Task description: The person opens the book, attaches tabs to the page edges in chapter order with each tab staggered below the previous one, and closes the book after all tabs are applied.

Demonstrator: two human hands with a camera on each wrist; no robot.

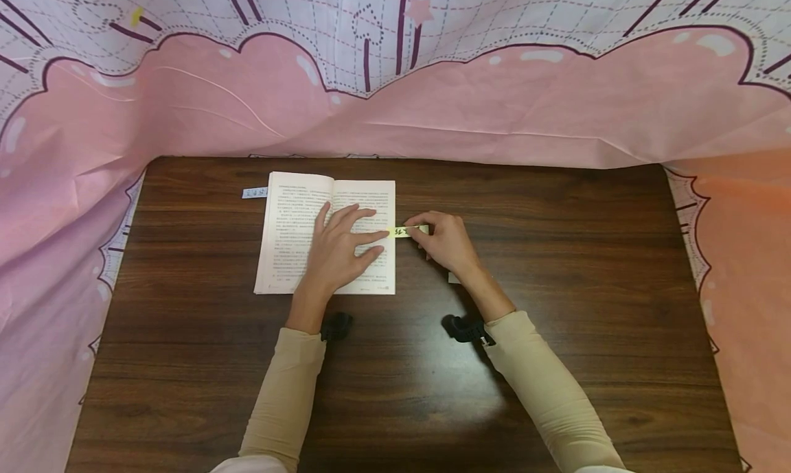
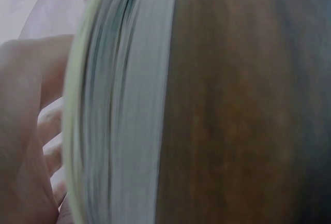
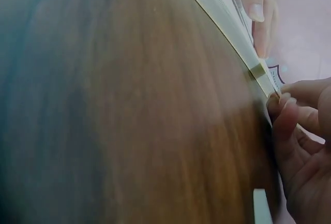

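Observation:
An open book (image 1: 290, 253) with printed pages lies left of the middle of the table. My left hand (image 1: 336, 253) rests on its pages with fingers spread, the index fingertip at the right page edge where a yellow paper strip (image 1: 400, 233) begins. Dark characters mark this strip, which juts out to the right of the book. My right hand (image 1: 448, 243) pinches its outer end between thumb and fingers, as the right wrist view also shows. In the left wrist view the book's page edges (image 2: 139, 100) stand close beside the left hand (image 2: 26, 120).
A light blue strip (image 1: 255, 193) sticks out from the book's left side. Partly hidden under the right wrist lies a small pale piece (image 1: 454, 278). The dark wooden table (image 1: 395, 404) is bordered by a pink patterned cloth (image 1: 432, 136) at the back and sides.

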